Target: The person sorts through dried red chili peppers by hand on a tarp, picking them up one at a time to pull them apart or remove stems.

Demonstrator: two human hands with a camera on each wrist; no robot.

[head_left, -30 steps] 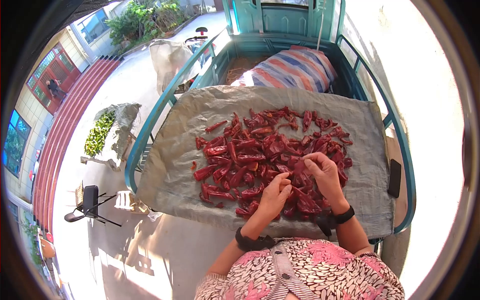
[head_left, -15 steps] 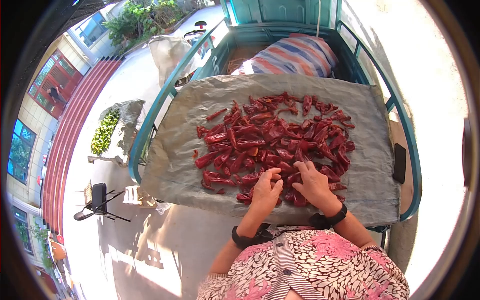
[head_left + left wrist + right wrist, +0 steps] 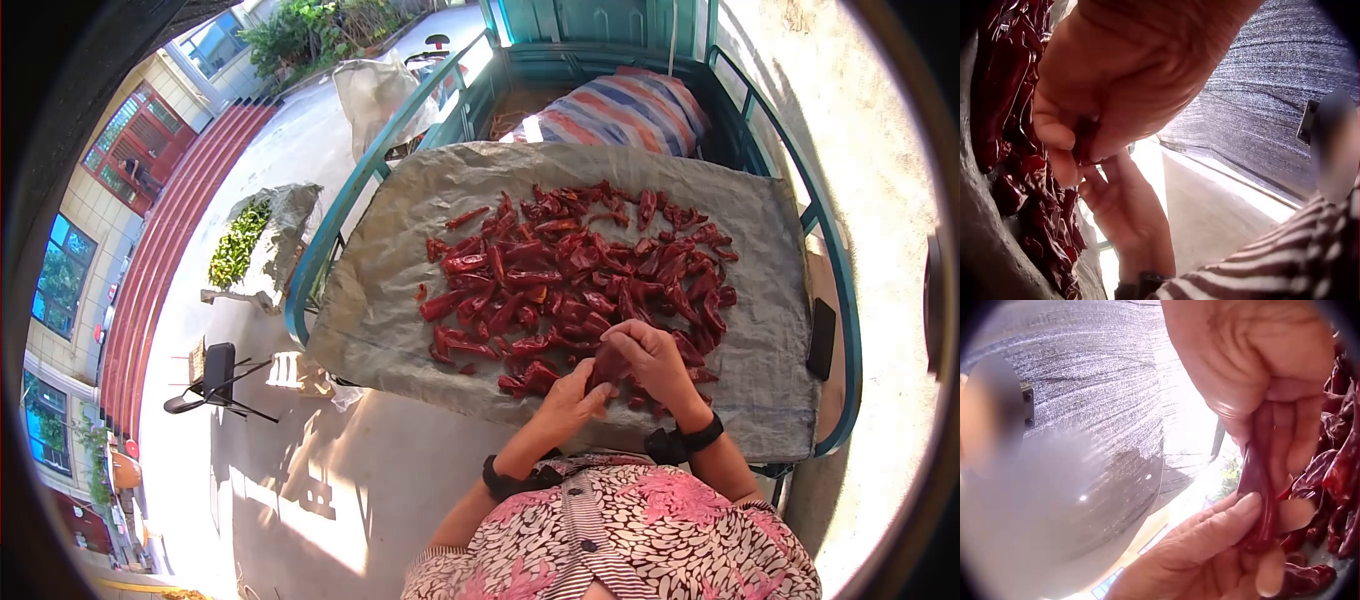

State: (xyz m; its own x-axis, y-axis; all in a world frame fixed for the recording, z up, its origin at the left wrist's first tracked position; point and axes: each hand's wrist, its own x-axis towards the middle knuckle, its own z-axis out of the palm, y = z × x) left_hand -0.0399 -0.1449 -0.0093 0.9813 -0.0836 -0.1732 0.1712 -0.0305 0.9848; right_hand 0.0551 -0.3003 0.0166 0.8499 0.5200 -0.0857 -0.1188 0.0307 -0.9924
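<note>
One dried red pepper (image 3: 608,368) is held between both hands near the front edge of the pile. The left hand (image 3: 568,408) pinches its lower end; in the right wrist view the left thumb lies across the pepper (image 3: 1259,481). The right hand (image 3: 655,370) grips its upper end with curled fingers. In the left wrist view the left hand (image 3: 1122,75) covers most of the pepper (image 3: 1087,139). Many dried red peppers (image 3: 560,260) lie beyond the hands on a grey cloth (image 3: 385,330).
The cloth lies across a teal cart frame (image 3: 835,260), with a striped sack (image 3: 630,112) behind. A dark phone-like object (image 3: 822,338) rests at the right edge. To the left stand a black chair (image 3: 218,372) and green produce (image 3: 240,243) on a covered stand.
Half a second ago both hands were reaching at the pile's front; now they are together around one pepper, closer to the body. The head view has shifted, moving the scene rightward.
</note>
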